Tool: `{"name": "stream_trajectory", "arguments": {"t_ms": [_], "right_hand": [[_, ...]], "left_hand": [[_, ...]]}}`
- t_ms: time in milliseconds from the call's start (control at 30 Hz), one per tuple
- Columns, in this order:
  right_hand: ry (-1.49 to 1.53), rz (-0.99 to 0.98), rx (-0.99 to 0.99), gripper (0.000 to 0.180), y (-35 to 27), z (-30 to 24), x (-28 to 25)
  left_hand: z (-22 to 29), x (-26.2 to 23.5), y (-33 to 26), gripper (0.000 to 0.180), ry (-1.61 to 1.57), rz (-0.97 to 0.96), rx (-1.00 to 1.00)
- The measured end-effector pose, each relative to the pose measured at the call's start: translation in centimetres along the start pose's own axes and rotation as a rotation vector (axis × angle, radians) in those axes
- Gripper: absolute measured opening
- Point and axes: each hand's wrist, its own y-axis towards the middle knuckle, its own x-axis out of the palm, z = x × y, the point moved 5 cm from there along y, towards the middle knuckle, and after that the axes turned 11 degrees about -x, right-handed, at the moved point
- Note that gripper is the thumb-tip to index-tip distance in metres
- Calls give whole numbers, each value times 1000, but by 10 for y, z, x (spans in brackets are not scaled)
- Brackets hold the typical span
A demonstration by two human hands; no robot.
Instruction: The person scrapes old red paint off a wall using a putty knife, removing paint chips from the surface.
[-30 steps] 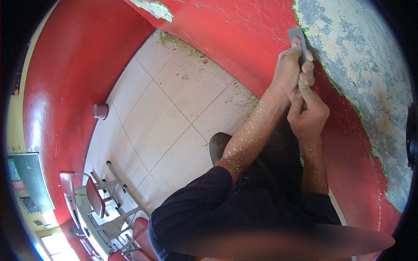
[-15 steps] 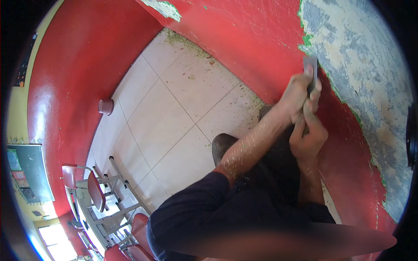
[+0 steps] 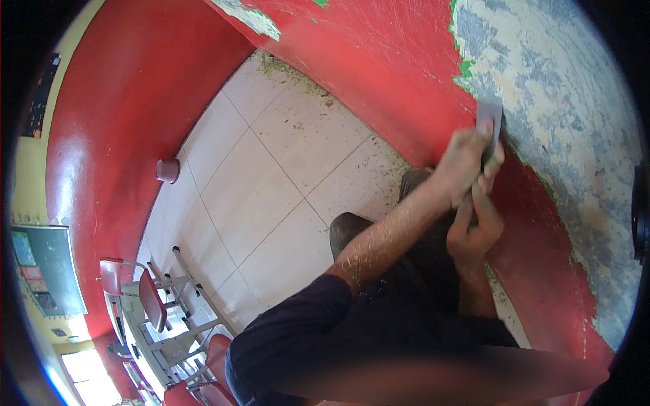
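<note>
My left hand [image 3: 463,160] is closed around a flat metal scraper [image 3: 489,111], its thumb lying along the blade. Just below, my right hand [image 3: 476,229] is closed at the lower end of the same tool, whose handle is mostly hidden by fingers. The blade's tip meets the wall at the ragged edge between red paint [image 3: 413,74] and a bare grey-white patch [image 3: 542,88]. Bits of green underlayer [image 3: 466,68] show along that edge. Pale flakes cling to my left forearm.
Paint flakes [image 3: 291,71] litter the tiled floor [image 3: 250,176] along the wall's foot. A brownish-pink bucket [image 3: 168,170] stands by the far red wall. Red chairs [image 3: 152,301] and a table [image 3: 139,338] are at lower left. My knee [image 3: 347,229] is bent beneath my arms.
Both hands and the scraper have moved slightly down and to the right along the paint edge. The grip looks the same, and the whole view has shifted a little.
</note>
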Motion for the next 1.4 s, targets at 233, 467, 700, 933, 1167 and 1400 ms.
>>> {"name": "stream_trajectory", "arguments": {"t_ms": [233, 467, 700, 933, 1167, 1400], "right_hand": [[48, -83, 94, 27, 10, 6, -4], [-11, -145, 81, 30, 18, -1, -1], [-40, -73, 55, 29, 12, -4, -4], [-52, -111, 138, 28, 14, -5, -6], [-63, -88, 72, 28, 18, -14, -2], [29, -75, 185, 31, 11, -16, -5]], "left_hand": [[21, 11, 5, 51, -160, -34, 28], [16, 9, 5, 49, -197, -82, -17], [17, 11, -3, 45, -78, -54, -45], [6, 12, 1, 45, -17, -57, -106], [10, 11, -2, 48, -46, -57, -113], [10, 13, -10, 49, 40, -44, -86]]}}
